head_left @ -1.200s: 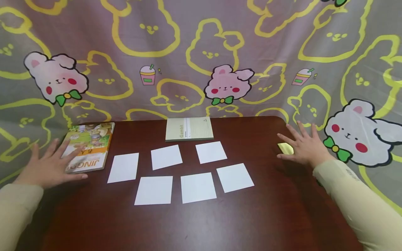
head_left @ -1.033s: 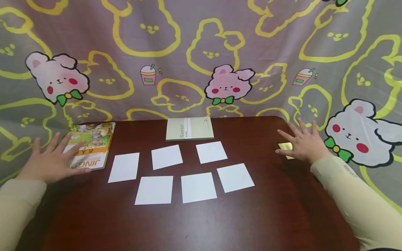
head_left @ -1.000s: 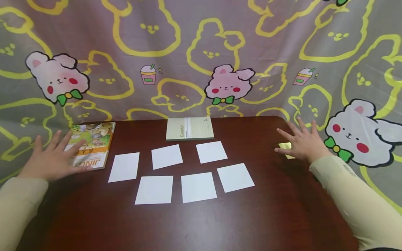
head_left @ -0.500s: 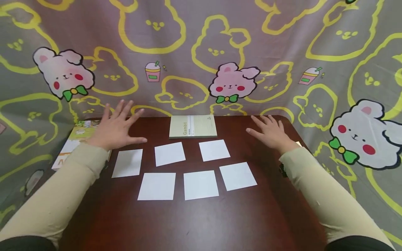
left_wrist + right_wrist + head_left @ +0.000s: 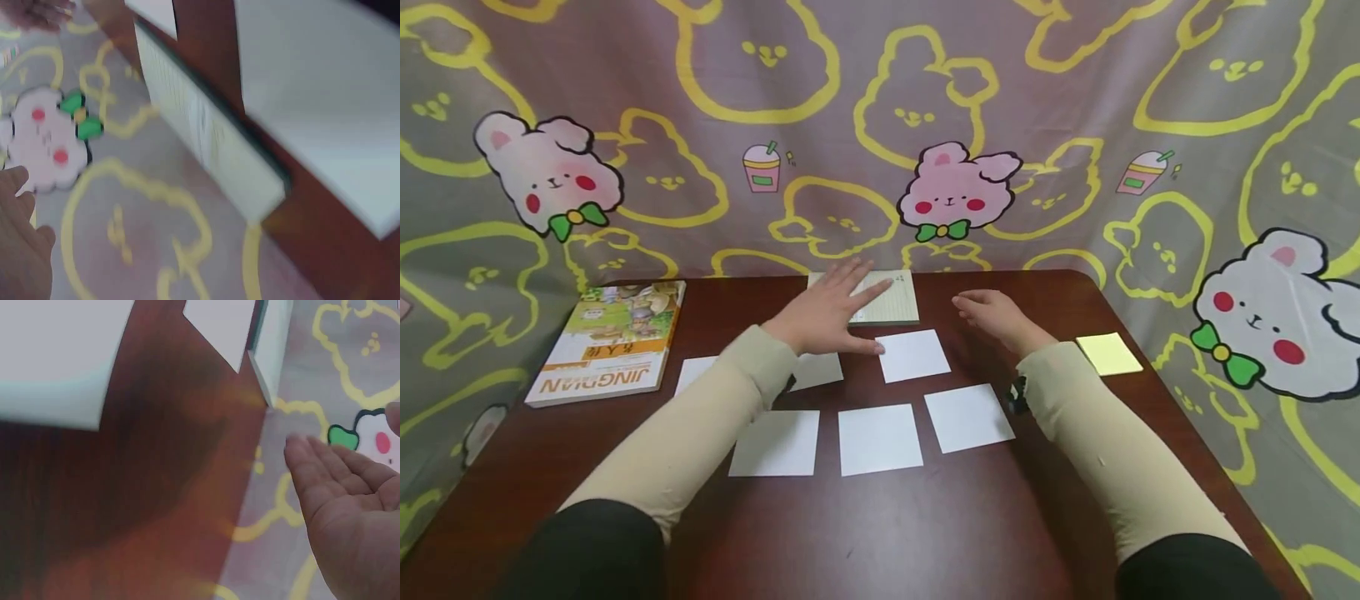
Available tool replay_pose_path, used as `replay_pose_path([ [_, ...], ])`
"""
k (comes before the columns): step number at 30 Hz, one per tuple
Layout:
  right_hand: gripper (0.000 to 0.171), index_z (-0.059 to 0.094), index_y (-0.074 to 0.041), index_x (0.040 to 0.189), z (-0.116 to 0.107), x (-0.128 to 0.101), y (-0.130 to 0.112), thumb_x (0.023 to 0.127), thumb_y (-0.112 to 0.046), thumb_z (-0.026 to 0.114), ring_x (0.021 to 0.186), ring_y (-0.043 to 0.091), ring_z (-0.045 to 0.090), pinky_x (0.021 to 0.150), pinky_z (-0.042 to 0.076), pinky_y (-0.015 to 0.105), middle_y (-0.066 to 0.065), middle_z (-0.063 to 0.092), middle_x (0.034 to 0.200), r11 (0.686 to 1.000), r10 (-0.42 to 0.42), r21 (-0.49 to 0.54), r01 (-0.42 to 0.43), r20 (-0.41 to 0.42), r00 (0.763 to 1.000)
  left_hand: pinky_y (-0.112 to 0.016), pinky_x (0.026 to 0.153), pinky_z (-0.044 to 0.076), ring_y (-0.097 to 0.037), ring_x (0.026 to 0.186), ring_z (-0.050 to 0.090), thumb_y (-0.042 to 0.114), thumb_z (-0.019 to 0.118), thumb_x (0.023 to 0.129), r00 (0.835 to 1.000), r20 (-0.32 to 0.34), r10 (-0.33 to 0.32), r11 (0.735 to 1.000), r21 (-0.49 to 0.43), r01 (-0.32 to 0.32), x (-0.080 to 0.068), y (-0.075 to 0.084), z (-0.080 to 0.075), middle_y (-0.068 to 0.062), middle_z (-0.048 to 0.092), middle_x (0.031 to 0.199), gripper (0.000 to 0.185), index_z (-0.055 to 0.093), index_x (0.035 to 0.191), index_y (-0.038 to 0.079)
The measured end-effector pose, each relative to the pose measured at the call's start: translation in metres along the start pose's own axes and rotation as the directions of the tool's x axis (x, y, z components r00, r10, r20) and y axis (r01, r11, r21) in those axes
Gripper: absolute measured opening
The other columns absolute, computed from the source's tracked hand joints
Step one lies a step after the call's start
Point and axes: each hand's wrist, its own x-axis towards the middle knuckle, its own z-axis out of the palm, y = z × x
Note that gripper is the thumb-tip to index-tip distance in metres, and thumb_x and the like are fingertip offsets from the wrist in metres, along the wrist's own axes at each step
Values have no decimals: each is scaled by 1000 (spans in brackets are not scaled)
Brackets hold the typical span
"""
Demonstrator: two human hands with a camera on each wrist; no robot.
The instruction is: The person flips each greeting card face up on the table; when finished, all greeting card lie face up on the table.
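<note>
Green notebook (image 5: 887, 302): pale green cover, thin, closed, lying flat at far middle edge of table, partly covered by left hand (image 5: 827, 312), whose straight fingers are spread over its left part. Left wrist view shows its edge (image 5: 206, 137) blurred. Right hand (image 5: 996, 315) just right of notebook, fingers relaxed, holding nothing; contact with notebook cannot be told. Nearest white paper square (image 5: 913, 355) lies flat just before notebook, between the hands.
</note>
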Motion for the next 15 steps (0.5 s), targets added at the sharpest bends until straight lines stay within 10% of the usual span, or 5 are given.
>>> replay_pose_path([
  [5,45,49,15,142,16,8,9,109,-15,50,130,40,56,109,47,44,31,54,143,988,64,141,-67,28,998,-44,125,20,-30,157,15,78,60,87,994,109,24,996,-88,-15,24,28,27,-14,16,171,104,22,166,23],
  [15,30,66,12,122,36,16,16,102,-9,60,81,13,64,77,55,24,13,71,99,987,152,-53,-151,17,988,-36,119,33,-21,152,29,80,56,87,953,302,33,998,-67,-14,35,55,66,-9,31,167,101,37,161,13],
])
